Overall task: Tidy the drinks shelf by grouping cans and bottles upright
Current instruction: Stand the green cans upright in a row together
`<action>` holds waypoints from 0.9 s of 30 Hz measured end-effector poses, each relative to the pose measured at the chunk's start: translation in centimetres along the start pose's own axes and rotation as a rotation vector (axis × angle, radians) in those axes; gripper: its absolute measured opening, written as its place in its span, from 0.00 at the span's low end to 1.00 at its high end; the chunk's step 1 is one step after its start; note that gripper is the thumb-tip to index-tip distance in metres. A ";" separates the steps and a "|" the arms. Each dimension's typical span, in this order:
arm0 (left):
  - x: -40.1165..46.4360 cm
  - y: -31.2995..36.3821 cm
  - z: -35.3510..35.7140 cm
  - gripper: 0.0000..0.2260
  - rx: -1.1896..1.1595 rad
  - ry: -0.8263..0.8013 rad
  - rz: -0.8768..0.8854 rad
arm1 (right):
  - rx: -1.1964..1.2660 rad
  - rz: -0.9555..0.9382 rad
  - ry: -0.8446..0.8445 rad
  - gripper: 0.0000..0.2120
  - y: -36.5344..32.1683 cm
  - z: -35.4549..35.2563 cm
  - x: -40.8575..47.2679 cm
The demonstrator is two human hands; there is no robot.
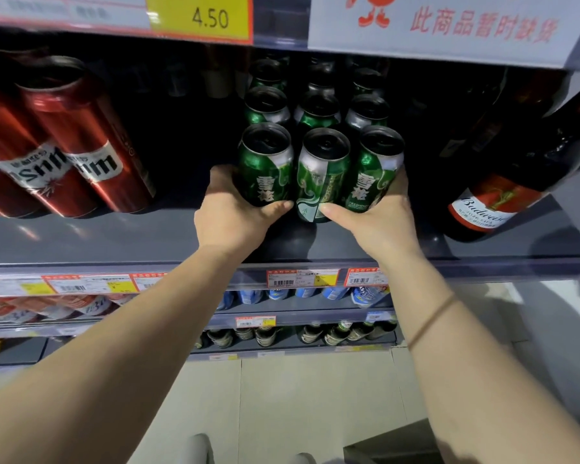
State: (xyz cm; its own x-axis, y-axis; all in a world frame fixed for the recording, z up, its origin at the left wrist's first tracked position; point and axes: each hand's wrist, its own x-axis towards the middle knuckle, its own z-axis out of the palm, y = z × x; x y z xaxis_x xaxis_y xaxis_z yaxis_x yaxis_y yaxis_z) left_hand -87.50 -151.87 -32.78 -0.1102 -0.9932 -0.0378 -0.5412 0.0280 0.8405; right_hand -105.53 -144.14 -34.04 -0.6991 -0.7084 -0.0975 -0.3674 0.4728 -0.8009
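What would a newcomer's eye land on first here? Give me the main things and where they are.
First, the green cans in neat upright rows mid-shelf, with the left hand and right hand gripping the outer cans of the front row of three. Next, the tall red cans at the left and the Budweiser bottle at the right. Overhead sits a yellow 4.50 price tag.
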 end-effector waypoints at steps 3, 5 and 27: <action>-0.1 -0.2 -0.3 0.34 -0.009 -0.023 0.003 | -0.050 0.041 0.043 0.44 -0.1 0.1 0.0; -0.2 -0.5 -0.6 0.34 -0.029 -0.052 0.020 | -0.020 0.024 0.106 0.40 -0.1 0.1 0.1; 0.2 -1.9 -0.6 0.26 -0.086 -0.064 0.088 | -0.120 -0.387 0.453 0.35 -3.5 -2.6 -3.0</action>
State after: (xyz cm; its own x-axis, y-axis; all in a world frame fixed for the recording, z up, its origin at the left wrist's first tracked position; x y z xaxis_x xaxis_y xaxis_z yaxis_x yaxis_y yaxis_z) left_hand -85.96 -152.20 -34.02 -0.2081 -0.9781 0.0057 -0.4538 0.1017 0.8853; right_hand -103.78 -142.34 -29.37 -0.6826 -0.5593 0.4703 -0.6955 0.2996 -0.6531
